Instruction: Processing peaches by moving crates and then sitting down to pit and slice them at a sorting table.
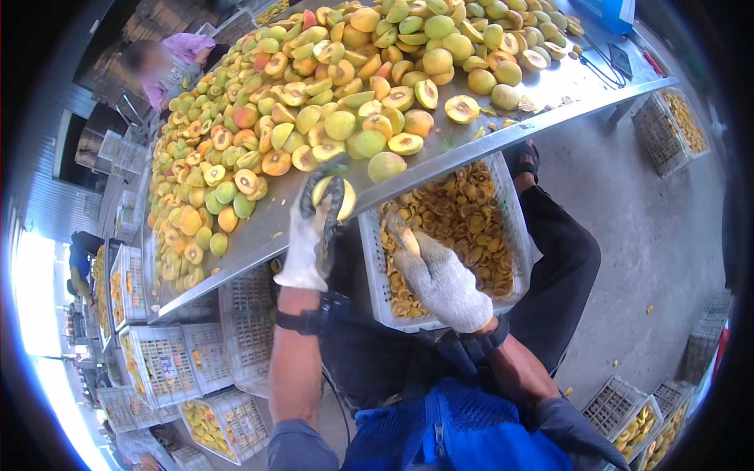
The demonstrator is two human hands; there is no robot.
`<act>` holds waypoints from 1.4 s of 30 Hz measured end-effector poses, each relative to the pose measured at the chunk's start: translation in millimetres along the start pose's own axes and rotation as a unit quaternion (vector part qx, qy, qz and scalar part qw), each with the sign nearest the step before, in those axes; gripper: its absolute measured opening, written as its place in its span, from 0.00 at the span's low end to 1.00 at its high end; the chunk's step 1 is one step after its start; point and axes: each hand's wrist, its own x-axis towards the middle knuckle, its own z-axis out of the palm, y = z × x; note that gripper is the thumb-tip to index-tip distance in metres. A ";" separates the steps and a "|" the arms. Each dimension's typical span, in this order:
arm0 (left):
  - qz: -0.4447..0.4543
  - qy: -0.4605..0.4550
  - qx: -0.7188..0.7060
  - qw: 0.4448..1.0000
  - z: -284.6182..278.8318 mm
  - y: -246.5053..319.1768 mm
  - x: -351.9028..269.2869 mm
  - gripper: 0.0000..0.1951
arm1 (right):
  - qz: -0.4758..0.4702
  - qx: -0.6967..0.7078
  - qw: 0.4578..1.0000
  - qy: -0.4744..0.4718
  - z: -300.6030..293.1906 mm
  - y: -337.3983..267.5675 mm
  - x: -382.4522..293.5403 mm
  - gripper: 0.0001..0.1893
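My left hand (315, 229), in a white glove with dark fingers, grips a halved yellow-green fruit (341, 197) at the edge of a metal table (447, 158). To its right my right hand (436, 277), in a grey-white knitted glove, is closed on a small pitting tool (402, 232), whose exact shape is partly hidden. That hand hangs over a white plastic crate (518, 247) filled with small yellow-brown fruit pieces or pits. A large heap of peach-like fruit (318, 112), whole and halved, covers much of the table above my left hand.
A phone (620, 61) and a cable lie on the table's right end, near a blue package (607, 13). More crates (162, 365) of fruit stand at the lower left, others (671, 132) on the right. Across the heap a person (177, 62) sits at the upper left.
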 end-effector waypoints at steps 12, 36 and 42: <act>-0.040 0.072 -0.224 0.971 53.9 -35.7 -52.0 0.22 | -0.016 -0.066 0.998 0.010 22.9 -16.3 5.2 0.16; -0.124 -0.020 -0.207 0.970 56.2 -30.1 -52.1 0.29 | 0.081 0.362 0.896 -0.244 12.2 25.6 -8.1 0.19; -0.213 -0.108 -0.323 0.916 44.8 -22.4 -55.7 0.33 | -0.083 0.152 0.955 -0.241 3.8 32.9 -12.2 0.13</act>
